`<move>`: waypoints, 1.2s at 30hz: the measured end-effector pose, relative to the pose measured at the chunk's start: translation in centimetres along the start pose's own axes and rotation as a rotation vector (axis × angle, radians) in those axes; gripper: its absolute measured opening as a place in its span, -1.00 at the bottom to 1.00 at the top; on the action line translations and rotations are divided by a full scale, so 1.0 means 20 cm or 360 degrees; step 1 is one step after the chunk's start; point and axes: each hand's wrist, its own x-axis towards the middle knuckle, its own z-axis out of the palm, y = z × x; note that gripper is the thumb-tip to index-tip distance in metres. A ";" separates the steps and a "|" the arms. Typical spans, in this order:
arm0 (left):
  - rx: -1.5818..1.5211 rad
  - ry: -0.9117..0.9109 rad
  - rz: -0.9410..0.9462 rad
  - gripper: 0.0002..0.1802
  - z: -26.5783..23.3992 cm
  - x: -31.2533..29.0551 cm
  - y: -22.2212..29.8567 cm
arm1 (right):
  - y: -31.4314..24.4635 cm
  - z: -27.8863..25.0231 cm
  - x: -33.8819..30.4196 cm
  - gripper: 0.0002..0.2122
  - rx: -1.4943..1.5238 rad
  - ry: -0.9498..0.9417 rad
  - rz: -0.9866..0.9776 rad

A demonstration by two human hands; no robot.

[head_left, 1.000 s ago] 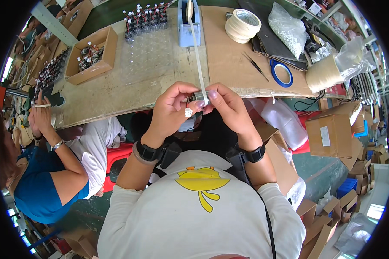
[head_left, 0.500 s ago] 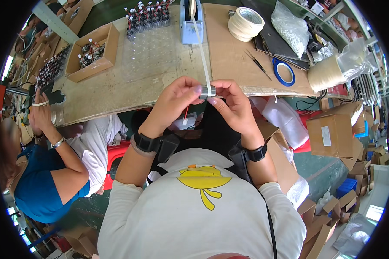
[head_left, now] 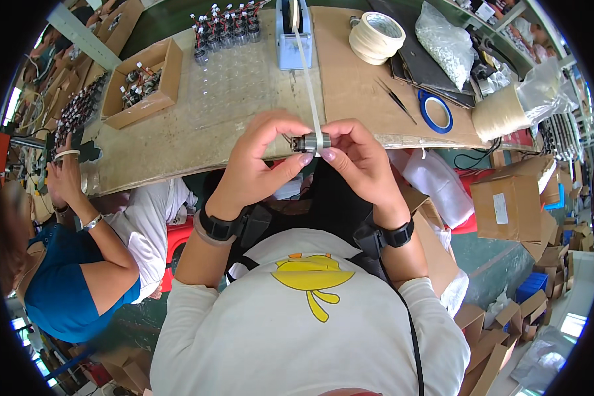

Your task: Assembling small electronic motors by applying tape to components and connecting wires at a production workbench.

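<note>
A small silver cylindrical motor (head_left: 305, 143) lies level between my two hands, just in front of the table edge. My left hand (head_left: 254, 165) has its thumb below and its fingers above the motor's dark wired end, closed about it. The plain end is pinched by the thumb and fingers of my right hand (head_left: 363, 158). A pale strip of tape (head_left: 310, 86) is stuck around the motor near that end. It stretches up, taut, to a blue tape dispenser (head_left: 292, 54) on the table.
Several wired motors (head_left: 228, 33) stand on a clear plastic tray (head_left: 224, 96), left of the dispenser. A cardboard box (head_left: 142, 109) holds more. Tape rolls (head_left: 376, 39), tweezers (head_left: 396, 101) and a blue tape ring (head_left: 435, 111) lie right. A co-worker (head_left: 79, 270) sits at left.
The motor has turned in my fingers, and its dark end now shows. My left thumb and fingers have spread farther apart around it; the red lead and white connector no longer hang in sight.
</note>
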 end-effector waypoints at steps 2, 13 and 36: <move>0.0403 0.0221 0.0130 -0.73 -0.02 0.02 0.03 | -0.01 -0.01 0.00 -0.77 -0.0127 0.0014 -0.0081; -0.0891 0.0031 -0.0976 -0.72 0.06 -0.08 -0.06 | 0.05 0.03 0.00 -0.68 -0.0193 0.0118 -0.0164; -0.1767 -0.0047 -0.1114 -0.66 -0.02 -0.06 -0.15 | 0.09 -0.02 0.04 -0.65 -0.0745 -0.0018 -0.0326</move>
